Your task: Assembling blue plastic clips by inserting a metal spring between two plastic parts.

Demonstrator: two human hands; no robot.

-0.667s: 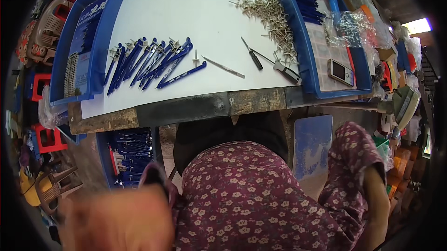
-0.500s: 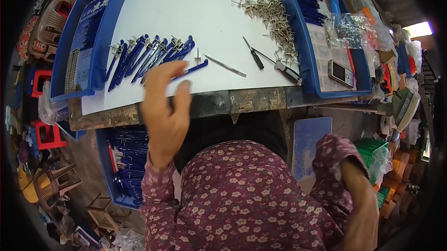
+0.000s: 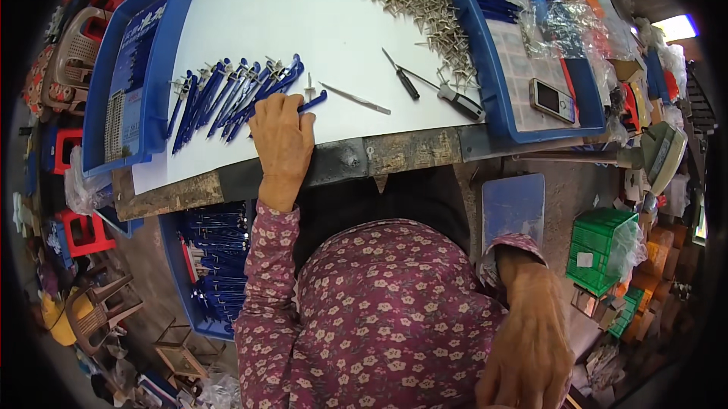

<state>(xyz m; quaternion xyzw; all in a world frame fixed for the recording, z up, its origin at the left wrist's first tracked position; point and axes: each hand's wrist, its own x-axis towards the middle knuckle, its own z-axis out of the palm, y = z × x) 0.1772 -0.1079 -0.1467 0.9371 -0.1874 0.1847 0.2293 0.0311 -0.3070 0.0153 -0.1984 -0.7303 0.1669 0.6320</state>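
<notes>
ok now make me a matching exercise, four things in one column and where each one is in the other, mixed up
Things
1. left hand
2. right hand
3. phone
4. heap of metal pins

Places
A. inside the right-hand blue tray
B. low at the right of the picture, away from the table
C. on the white sheet, beside the outer wall of that tray
D. at the blue rods, near the table's front edge

Pairs: 1-D, 2-B, 3-A, 4-C
</notes>
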